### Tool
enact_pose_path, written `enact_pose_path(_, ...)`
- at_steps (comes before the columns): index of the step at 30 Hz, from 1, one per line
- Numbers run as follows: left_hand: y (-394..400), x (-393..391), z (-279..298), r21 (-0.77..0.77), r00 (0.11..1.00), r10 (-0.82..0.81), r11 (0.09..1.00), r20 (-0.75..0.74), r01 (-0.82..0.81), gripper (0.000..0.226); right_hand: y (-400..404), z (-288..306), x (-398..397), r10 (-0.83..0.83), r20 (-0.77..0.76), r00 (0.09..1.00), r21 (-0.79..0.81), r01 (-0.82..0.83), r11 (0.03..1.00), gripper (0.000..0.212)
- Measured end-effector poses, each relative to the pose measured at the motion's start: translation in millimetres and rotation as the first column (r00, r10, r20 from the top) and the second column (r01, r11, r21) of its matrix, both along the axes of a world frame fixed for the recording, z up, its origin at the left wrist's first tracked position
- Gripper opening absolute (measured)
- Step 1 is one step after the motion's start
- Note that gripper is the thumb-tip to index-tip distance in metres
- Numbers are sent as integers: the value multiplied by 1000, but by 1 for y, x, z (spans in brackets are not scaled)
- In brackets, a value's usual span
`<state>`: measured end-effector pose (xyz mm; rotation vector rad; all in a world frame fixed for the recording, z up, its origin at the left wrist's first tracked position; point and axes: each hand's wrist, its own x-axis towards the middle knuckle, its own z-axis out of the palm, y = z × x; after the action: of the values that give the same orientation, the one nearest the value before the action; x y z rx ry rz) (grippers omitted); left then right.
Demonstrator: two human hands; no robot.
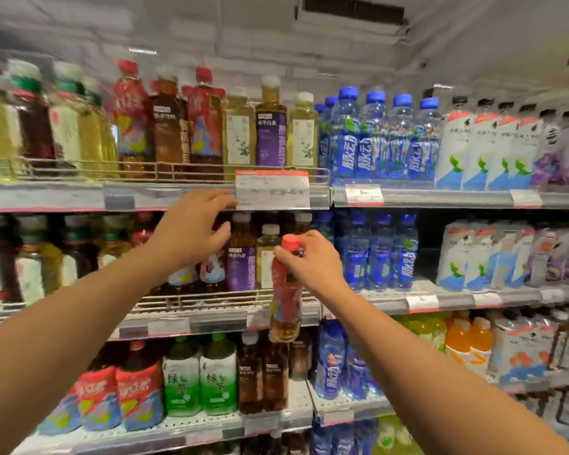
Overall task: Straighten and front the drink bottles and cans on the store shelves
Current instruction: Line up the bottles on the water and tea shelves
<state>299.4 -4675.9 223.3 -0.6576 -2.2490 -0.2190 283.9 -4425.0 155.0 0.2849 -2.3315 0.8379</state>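
Right hand [312,257] grips red-capped bottle [285,297]; left hand [194,229] reaches open toward shelf bottles [242,254].

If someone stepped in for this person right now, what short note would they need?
Right hand grips a red-capped tea bottle by the neck, off the shelf, in front of the middle shelf rail.
Left hand is open, reaching among the middle-shelf bottles by the purple-label bottle, holding nothing.
Done: cannot tell.
Left: probably set the held bottle in its row, label forward, then carry on fronting.
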Motion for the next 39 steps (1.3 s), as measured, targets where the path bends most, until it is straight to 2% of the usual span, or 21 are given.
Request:
enact_pose_path(4, 12, -7, 50, 49, 990, -18, 998, -136, 25, 44, 3, 21, -4, 42, 12, 999, -106, -41, 994, 40)
enact_pose_path(7, 28, -19, 84, 68, 982, 31, 997, -187, -18, 43, 8, 40, 1, 81, -3, 997, -176, -81, 981, 54)
enact_pose_path(9, 36, -32, 107, 49, 967, 163, 987, -196, -156, 53, 13, 53, 4, 101, -26, 995, -191, -104, 976, 46)
enact_pose_path(11, 39, -47, 128, 13, 917, 321, 945, -236, -328, 64, 17, 64, 8, 141, -52, 989, -181, -148, 972, 49)
enact_pose_path(14, 42, -67, 151, -32, 895, 401, 909, -194, -415, 78, 23, 77, 16, 195, -45, 980, -135, -200, 971, 53)
enact_pose_path(17, 48, -84, 164, -47, 912, 392, 916, -120, -399, 84, 29, 85, 22, 204, -55, 977, -116, -209, 971, 46)
enact_pose_path(20, 57, -92, 169, -13, 923, 380, 924, -66, -382, 82, 33, 92, 26, 190, -72, 979, -133, -198, 971, 48)
enact_pose_path(26, 64, -90, 176, 105, 923, 355, 934, -148, -343, 59, 39, 100, 35, 190, -75, 979, -152, -200, 968, 42)
enact_pose_path(32, 57, -92, 177, 119, 942, 311, 948, -128, -296, 58, 38, 101, 32, 208, -90, 974, -145, -219, 965, 41)
enact_pose_path(39, 52, -81, 175, 247, 984, 122, 965, -131, -87, 56, 37, 93, 17, 237, -102, 966, -147, -250, 957, 47)
